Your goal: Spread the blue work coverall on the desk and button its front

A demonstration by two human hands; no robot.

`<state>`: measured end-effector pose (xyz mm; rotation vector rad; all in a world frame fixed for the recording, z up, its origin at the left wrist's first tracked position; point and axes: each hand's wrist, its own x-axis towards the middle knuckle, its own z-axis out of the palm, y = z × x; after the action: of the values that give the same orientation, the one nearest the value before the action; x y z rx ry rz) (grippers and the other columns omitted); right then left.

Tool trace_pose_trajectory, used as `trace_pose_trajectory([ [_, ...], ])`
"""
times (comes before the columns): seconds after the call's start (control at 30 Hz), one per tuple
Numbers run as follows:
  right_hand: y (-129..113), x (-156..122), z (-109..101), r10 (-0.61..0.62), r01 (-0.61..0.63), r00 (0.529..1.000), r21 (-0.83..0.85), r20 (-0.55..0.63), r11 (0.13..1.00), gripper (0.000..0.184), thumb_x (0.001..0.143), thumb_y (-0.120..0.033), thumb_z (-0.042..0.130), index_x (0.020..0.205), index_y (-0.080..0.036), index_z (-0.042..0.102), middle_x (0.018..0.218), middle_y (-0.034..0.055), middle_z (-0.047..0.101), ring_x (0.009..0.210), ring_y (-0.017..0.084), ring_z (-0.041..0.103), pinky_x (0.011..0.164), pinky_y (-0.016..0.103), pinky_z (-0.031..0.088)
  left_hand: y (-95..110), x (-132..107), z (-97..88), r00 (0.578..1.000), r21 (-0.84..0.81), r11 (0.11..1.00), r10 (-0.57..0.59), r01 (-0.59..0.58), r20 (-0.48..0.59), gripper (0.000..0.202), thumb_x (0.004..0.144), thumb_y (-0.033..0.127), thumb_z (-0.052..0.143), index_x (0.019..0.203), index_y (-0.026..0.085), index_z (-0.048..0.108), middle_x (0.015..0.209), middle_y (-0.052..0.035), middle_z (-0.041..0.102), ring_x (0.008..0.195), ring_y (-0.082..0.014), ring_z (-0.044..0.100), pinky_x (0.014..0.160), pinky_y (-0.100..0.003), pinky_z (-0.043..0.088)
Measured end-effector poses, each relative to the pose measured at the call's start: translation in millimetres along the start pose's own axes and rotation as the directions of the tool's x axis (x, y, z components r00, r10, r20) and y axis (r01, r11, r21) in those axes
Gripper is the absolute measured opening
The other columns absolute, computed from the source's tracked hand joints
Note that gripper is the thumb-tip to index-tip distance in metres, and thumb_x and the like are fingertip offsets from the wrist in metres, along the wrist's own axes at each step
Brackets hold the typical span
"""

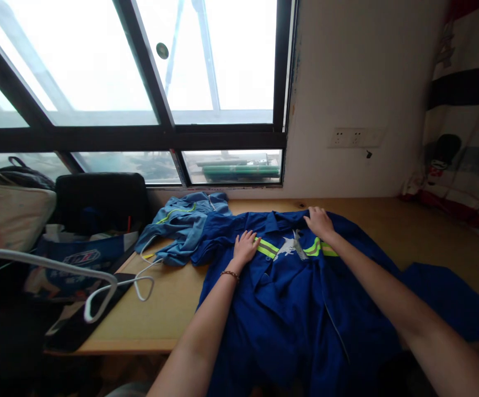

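Observation:
A dark blue work jacket [289, 309] with yellow-green and grey reflective bands is spread on the wooden table, its lower part hanging over the front edge. My left hand [245, 247] rests flat on the jacket beside the left end of the chest band, fingers spread. On the jacket's upper right, near the shoulder, lies my right hand [319, 221], fingers stretched toward the collar side. A torn-looking silvery patch [292, 246] shows on the chest between my hands. One sleeve [450, 295] reaches out to the right.
A lighter blue garment [181, 223] lies crumpled at the table's back left, with a white hanger [142, 284] near it. Left of the wooden table [140, 325] are a black chair [101, 198] and a printed bag [82, 264]. Behind are a window, a wall socket [355, 138] and a curtain [462, 110].

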<state>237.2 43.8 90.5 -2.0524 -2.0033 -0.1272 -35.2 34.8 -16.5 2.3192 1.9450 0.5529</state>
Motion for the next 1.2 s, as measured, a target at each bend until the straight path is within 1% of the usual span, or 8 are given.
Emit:
trace_pose_trajectory([
  [0.1, -24.9, -52.3, 22.0, -0.112, 0.112, 0.975, 0.012, 0.190, 0.994, 0.043, 0.081, -0.047, 0.042, 0.109, -0.014, 0.046, 0.103, 0.0143, 0.053, 0.096, 0.025, 0.051, 0.078, 0.033, 0.037, -16.9, 6.2, -3.1, 1.000, 0.035, 0.999, -0.002, 0.002, 0.000, 0.047, 0.084, 0.051, 0.024, 0.117, 0.028, 0.049, 0.131, -0.0008, 0.041, 0.125, -0.0202, 0.026, 0.102, -0.042, 0.018],
  [0.23, -38.0, -97.5, 47.1, 0.000, 0.025, 0.941, -0.069, 0.337, 0.997, 0.041, 0.076, -0.031, 0.052, 0.107, -0.006, 0.045, 0.109, 0.0231, 0.048, 0.100, 0.032, 0.050, 0.078, 0.038, 0.037, -25.6, 8.9, -7.6, 1.000, 0.091, 0.996, -0.009, 0.011, -0.028, 0.042, 0.083, 0.047, 0.034, 0.116, 0.026, 0.050, 0.129, -0.0036, 0.043, 0.123, -0.0225, 0.029, 0.100, -0.043, 0.021],
  [0.4, -23.8, -81.1, 42.0, -0.042, 0.015, 0.876, 0.060, 0.480, 0.998, 0.038, 0.075, -0.024, 0.051, 0.110, -0.009, 0.043, 0.098, 0.0169, 0.058, 0.090, 0.025, 0.057, 0.072, 0.032, 0.041, -0.6, -3.2, -10.9, 0.986, 0.178, 0.984, 0.053, -0.024, -0.160, 0.029, 0.082, 0.027, 0.040, 0.106, 0.019, 0.055, 0.118, -0.0125, 0.049, 0.118, -0.0276, 0.034, 0.093, -0.046, 0.027],
  [0.6, 6.7, -49.4, 21.4, -0.008, -0.184, 0.673, 0.178, 0.740, 0.967, 0.032, 0.035, -0.006, 0.073, 0.062, -0.012, 0.059, 0.049, 0.0020, 0.056, 0.052, 0.021, 0.057, 0.048, 0.027, 0.041, 30.6, -26.1, -11.1, 0.947, -0.177, 0.933, 0.320, -0.314, 0.007, 0.021, 0.082, 0.027, 0.042, 0.088, 0.020, 0.060, 0.089, -0.0059, 0.058, 0.081, -0.0163, 0.053, 0.070, -0.026, 0.040],
  [0.77, 17.5, -38.9, 22.1, -0.007, -0.313, 0.792, 0.416, 0.610, 0.854, 0.009, 0.053, -0.010, 0.058, 0.048, -0.013, 0.052, 0.038, -0.0010, 0.047, 0.038, 0.010, 0.047, 0.040, 0.020, 0.035, 27.0, -29.0, -19.4, 0.903, -0.435, 0.823, 0.427, -0.366, 0.050, 0.023, 0.072, 0.039, 0.057, 0.082, 0.018, 0.061, 0.084, -0.0030, 0.058, 0.078, -0.0142, 0.052, 0.068, -0.023, 0.039],
  [0.93, 0.5, -22.0, 31.6, 0.024, -0.352, 0.910, 0.743, 0.413, 0.569, 0.009, 0.068, -0.022, 0.048, 0.062, -0.016, 0.048, 0.050, -0.0016, 0.051, 0.045, 0.006, 0.049, 0.046, 0.016, 0.040, 21.3, -26.0, -22.7, 0.895, -0.486, 0.815, 0.426, -0.316, 0.131, 0.027, 0.066, 0.040, 0.063, 0.079, 0.016, 0.058, 0.075, -0.0006, 0.057, 0.066, -0.0116, 0.049, 0.057, -0.021, 0.036],
  [1.07, -32.0, -17.9, 55.8, 0.053, -0.362, 0.925, 0.829, 0.377, 0.426, 0.012, 0.074, -0.026, 0.046, 0.067, -0.017, 0.046, 0.057, 0.0001, 0.055, 0.051, 0.007, 0.053, 0.053, 0.018, 0.045, 19.5, -26.7, -19.1, 0.902, -0.421, 0.852, 0.405, -0.312, 0.151, 0.029, 0.066, 0.043, 0.062, 0.072, 0.016, 0.054, 0.066, 0.0017, 0.054, 0.058, -0.0098, 0.044, 0.050, -0.020, 0.029],
  [1.2, -49.0, -23.0, 70.0, 0.034, -0.394, 0.905, 0.802, 0.425, 0.449, 0.010, 0.073, -0.025, 0.052, 0.070, -0.016, 0.048, 0.064, 0.0038, 0.060, 0.058, 0.011, 0.058, 0.056, 0.021, 0.047, 16.5, -26.5, -15.1, 0.948, -0.285, 0.922, 0.302, -0.263, 0.101, 0.030, 0.069, 0.047, 0.057, 0.066, 0.017, 0.053, 0.063, 0.0019, 0.053, 0.057, -0.0102, 0.044, 0.049, -0.022, 0.025],
])
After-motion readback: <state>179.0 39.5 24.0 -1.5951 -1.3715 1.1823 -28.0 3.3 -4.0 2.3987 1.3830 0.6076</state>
